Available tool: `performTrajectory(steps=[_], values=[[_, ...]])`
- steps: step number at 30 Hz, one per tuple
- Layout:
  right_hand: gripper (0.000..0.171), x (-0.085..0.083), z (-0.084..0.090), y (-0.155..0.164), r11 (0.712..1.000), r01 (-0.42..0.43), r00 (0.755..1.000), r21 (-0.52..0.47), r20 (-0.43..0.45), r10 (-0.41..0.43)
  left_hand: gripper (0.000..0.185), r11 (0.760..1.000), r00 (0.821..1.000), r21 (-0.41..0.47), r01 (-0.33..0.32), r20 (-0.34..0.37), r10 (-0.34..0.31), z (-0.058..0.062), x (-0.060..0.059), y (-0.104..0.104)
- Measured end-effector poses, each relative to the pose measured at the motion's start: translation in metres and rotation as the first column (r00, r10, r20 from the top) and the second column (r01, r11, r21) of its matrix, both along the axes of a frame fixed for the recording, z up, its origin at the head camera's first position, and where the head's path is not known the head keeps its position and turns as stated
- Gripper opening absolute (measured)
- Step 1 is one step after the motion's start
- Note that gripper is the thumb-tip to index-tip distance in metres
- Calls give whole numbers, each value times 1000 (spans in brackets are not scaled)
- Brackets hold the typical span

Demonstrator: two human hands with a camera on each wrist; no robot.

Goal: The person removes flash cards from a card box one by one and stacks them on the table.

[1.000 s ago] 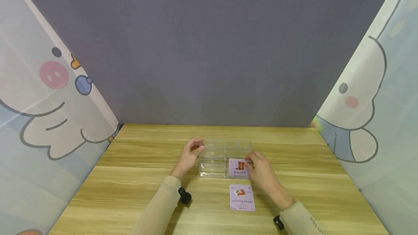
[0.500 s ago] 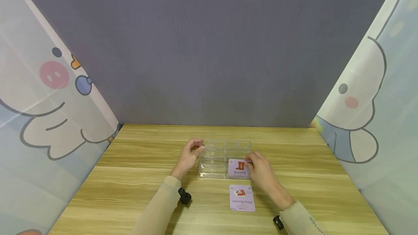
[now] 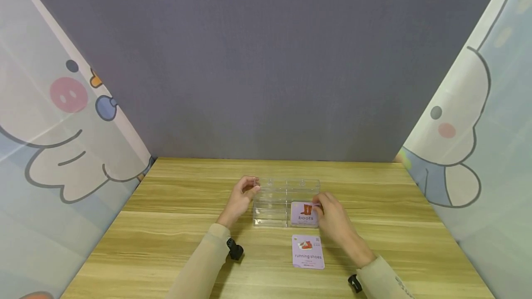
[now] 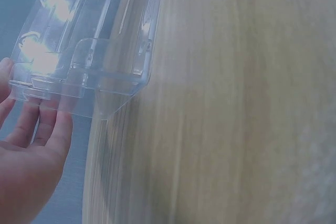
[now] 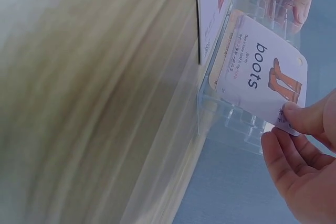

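A clear plastic tiered display rack (image 3: 270, 213) stands on the table, two columns wide. At its upper left corner my left hand (image 3: 239, 198) grips the rack, thumb in front and fingers behind, as the left wrist view shows at the clear wall (image 4: 84, 80). In the front right compartment a lilac flashcard reading "boots" (image 3: 305, 216) leans upright. My right hand (image 3: 332, 218) pinches its upper right corner; the right wrist view has the thumb on the printed face of the boots card (image 5: 260, 72). A tan edge shows behind that card. Below lies a "running shoes" flashcard (image 3: 307, 252).
The wood-grain table (image 3: 187, 234) runs back to a grey panel (image 3: 274, 82). Cartoon-printed curtains (image 3: 37, 160) hang at both sides. Black wrist cameras (image 3: 235, 249) sit by each sleeve.
The boots card shifts very slightly in its compartment under the right hand's fingers. Both hands and the rack otherwise stay where they were.
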State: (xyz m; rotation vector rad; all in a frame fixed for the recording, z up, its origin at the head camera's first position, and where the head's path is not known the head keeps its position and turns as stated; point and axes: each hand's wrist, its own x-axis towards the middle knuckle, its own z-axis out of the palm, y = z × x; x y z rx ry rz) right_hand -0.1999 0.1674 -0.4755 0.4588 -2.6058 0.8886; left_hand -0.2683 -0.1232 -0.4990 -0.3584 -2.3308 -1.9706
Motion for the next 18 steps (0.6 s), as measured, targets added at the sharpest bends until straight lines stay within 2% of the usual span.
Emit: performTrajectory(steps=[14,18], values=[[21,2,4,0,999,21,999,-28,38,-20,32,1000,1000,-4,-20,10,20,-2,-1,3],[21,2,4,1,999,22,999,-39,24,-21,30,1000,999,1,-26,27,26,6,4,5]])
